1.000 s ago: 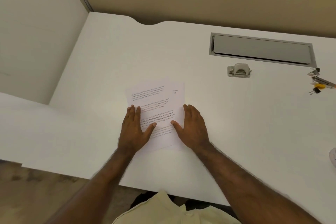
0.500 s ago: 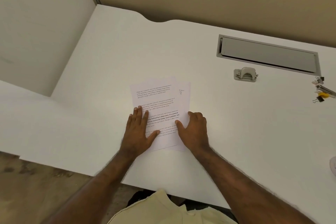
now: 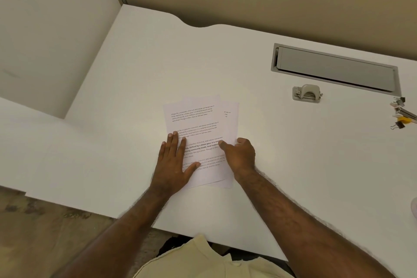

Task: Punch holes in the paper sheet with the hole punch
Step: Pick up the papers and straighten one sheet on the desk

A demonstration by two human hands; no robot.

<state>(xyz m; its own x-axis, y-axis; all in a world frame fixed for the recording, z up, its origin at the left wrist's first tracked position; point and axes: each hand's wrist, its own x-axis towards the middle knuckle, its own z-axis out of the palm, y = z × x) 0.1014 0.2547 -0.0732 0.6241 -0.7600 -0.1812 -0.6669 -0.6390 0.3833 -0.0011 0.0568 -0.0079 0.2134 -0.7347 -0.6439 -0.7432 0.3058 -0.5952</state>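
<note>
On a white desk (image 3: 282, 153), printed paper sheets (image 3: 198, 119) lie fanned in a loose stack near the front edge. A person's left hand (image 3: 172, 162) rests flat on the stack's left side, fingers (image 3: 171, 142) straight and thumb spread across the text. The right hand (image 3: 239, 156) sits at the stack's right edge with fingers curled under and thumb pressing the top sheet; whether it pinches a sheet cannot be told. Well apart, to the far right, a grey hole punch (image 3: 306, 93) stands untouched, just near a recessed cable tray (image 3: 336, 67). Binder clips (image 3: 401, 113) lie at the right edge.
</note>
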